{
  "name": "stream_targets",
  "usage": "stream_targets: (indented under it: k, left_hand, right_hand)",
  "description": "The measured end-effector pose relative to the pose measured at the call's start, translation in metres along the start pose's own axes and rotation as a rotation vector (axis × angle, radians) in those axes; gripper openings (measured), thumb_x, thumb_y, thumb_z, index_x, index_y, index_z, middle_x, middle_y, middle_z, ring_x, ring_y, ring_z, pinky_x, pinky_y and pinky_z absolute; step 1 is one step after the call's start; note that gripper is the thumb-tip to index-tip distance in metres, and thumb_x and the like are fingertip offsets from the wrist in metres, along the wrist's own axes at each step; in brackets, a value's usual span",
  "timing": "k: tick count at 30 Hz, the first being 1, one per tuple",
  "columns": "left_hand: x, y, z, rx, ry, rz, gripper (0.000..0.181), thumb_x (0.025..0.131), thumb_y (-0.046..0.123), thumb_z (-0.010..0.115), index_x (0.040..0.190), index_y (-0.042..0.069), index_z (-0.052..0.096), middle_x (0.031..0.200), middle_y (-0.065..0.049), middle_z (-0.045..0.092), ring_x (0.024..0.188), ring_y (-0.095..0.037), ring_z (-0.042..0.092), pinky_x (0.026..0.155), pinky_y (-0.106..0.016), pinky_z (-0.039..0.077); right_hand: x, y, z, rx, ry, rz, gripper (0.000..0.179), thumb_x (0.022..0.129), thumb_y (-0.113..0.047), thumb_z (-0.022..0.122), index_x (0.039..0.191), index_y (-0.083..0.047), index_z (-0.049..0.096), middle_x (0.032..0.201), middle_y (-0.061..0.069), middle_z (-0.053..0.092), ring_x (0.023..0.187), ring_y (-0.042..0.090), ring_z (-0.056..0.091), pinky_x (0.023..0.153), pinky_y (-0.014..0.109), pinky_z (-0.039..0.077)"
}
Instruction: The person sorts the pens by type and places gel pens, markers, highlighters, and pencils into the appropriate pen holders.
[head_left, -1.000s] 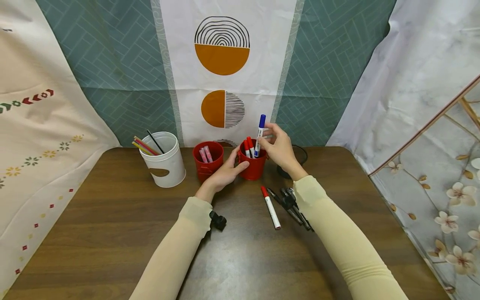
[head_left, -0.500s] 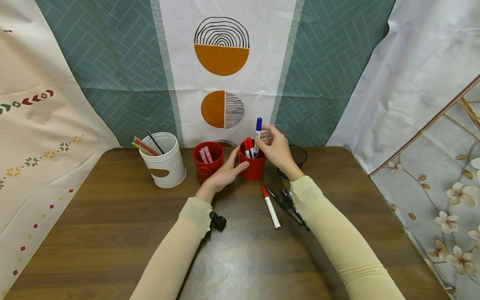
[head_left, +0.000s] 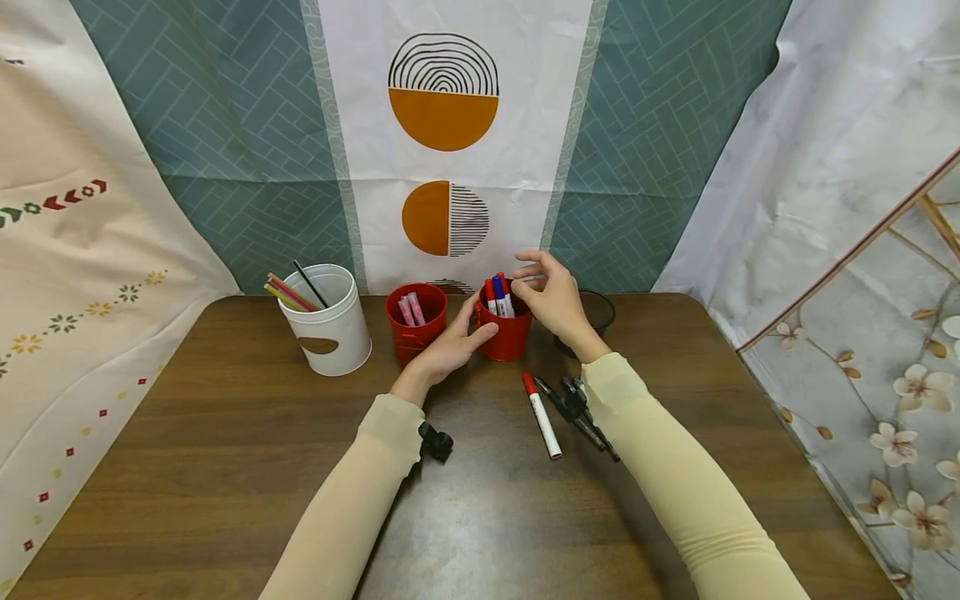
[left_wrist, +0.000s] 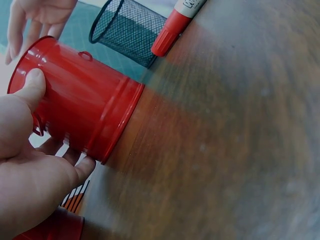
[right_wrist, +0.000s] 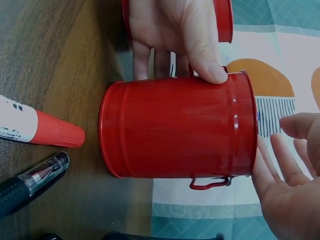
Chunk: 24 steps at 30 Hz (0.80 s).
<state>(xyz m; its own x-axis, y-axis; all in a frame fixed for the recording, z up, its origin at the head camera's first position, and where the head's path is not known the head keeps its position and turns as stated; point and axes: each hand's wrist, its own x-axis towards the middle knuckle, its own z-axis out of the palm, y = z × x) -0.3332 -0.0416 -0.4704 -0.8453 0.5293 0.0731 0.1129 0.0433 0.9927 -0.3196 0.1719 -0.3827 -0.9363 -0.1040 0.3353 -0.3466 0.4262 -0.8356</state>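
Note:
My left hand point(head_left: 450, 342) holds a small red bucket point(head_left: 506, 342) by its left side. In the left wrist view the thumb lies along the bucket near its rim and the fingers curl round the side. Inside stand a blue-capped marker point(head_left: 498, 288) and red-capped markers point(head_left: 490, 293). My right hand point(head_left: 555, 296) hovers at the bucket's right rim with fingers apart and nothing between them. On the table in front lies another red-capped marker point(head_left: 543, 421), beside several black pens point(head_left: 577, 408) partly covered by the right sleeve.
A second red bucket point(head_left: 412, 342) with pink-wrapped items stands left of the held one. Further left is a white bucket point(head_left: 337, 342) of coloured pencils. A black mesh holder point(left_wrist: 127, 30) stands behind the right wrist. Patterned cloths hang behind the table.
The blue-capped marker has left the right hand's fingers and dropped down among the red-capped ones in the bucket. The right hand shifted slightly left and its fingers parted. The left hand stayed still.

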Motion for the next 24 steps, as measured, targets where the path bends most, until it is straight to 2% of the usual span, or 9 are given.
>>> stream_targets:
  k: [5, 9, 12, 16, 20, 24]
  left_hand:
    - [0.0, 0.0, 0.0, 0.001, -0.001, 0.001, 0.078, 0.109, 0.038, 0.061, 0.17, 0.036, 0.013, 0.174, 0.0, 0.023, 0.161, -0.023, 0.018, 0.131, -0.056, 0.015]
    - [0.0, -0.001, 0.0, 0.003, 0.0, -0.009, 0.079, 0.108, 0.039, 0.061, 0.17, 0.037, 0.012, 0.174, 0.001, 0.021, 0.162, -0.023, 0.016, 0.131, -0.057, 0.015]
    - [0.0, -0.001, -0.001, 0.009, 0.001, -0.015, 0.08, 0.108, 0.041, 0.062, 0.17, 0.037, 0.012, 0.176, 0.002, 0.018, 0.162, -0.023, 0.013, 0.131, -0.057, 0.014]
    - [0.0, -0.001, -0.001, 0.016, 0.006, -0.019, 0.081, 0.108, 0.042, 0.061, 0.171, 0.036, 0.011, 0.176, 0.003, 0.015, 0.163, -0.023, 0.011, 0.131, -0.058, 0.013]
    - [0.0, -0.001, -0.002, 0.015, 0.005, -0.018, 0.081, 0.108, 0.041, 0.061, 0.171, 0.034, 0.01, 0.176, 0.002, 0.015, 0.163, -0.023, 0.012, 0.131, -0.057, 0.014]
    - [-0.001, 0.0, -0.001, 0.016, 0.006, -0.021, 0.081, 0.108, 0.04, 0.061, 0.171, 0.034, 0.01, 0.176, 0.003, 0.015, 0.163, -0.022, 0.012, 0.131, -0.055, 0.015]
  right_hand:
    - [-0.005, -0.005, -0.005, -0.018, -0.017, -0.036, 0.043, 0.103, -0.013, 0.07, 0.145, -0.011, 0.061, 0.125, 0.012, 0.071, 0.114, 0.032, 0.072, 0.081, 0.052, 0.064]
    - [-0.013, -0.011, -0.012, -0.051, -0.023, -0.08, 0.041, 0.102, -0.011, 0.071, 0.142, -0.011, 0.063, 0.125, 0.013, 0.072, 0.114, 0.033, 0.072, 0.085, 0.053, 0.063]
    - [-0.021, -0.016, -0.018, -0.106, -0.019, -0.108, 0.039, 0.1, -0.009, 0.072, 0.139, -0.011, 0.065, 0.124, 0.016, 0.072, 0.111, 0.032, 0.073, 0.09, 0.051, 0.062]
    - [-0.034, -0.021, -0.026, -0.182, -0.03, -0.134, 0.038, 0.099, -0.008, 0.073, 0.136, -0.008, 0.067, 0.121, 0.019, 0.073, 0.105, 0.032, 0.075, 0.088, 0.051, 0.062]
    - [-0.047, -0.025, -0.033, -0.248, -0.053, -0.122, 0.036, 0.097, -0.008, 0.074, 0.133, -0.006, 0.068, 0.115, 0.016, 0.074, 0.098, 0.031, 0.075, 0.087, 0.052, 0.061]
    - [-0.062, -0.028, -0.04, -0.288, -0.106, -0.077, 0.036, 0.097, -0.01, 0.075, 0.131, -0.005, 0.067, 0.113, 0.014, 0.074, 0.096, 0.031, 0.075, 0.088, 0.051, 0.06]
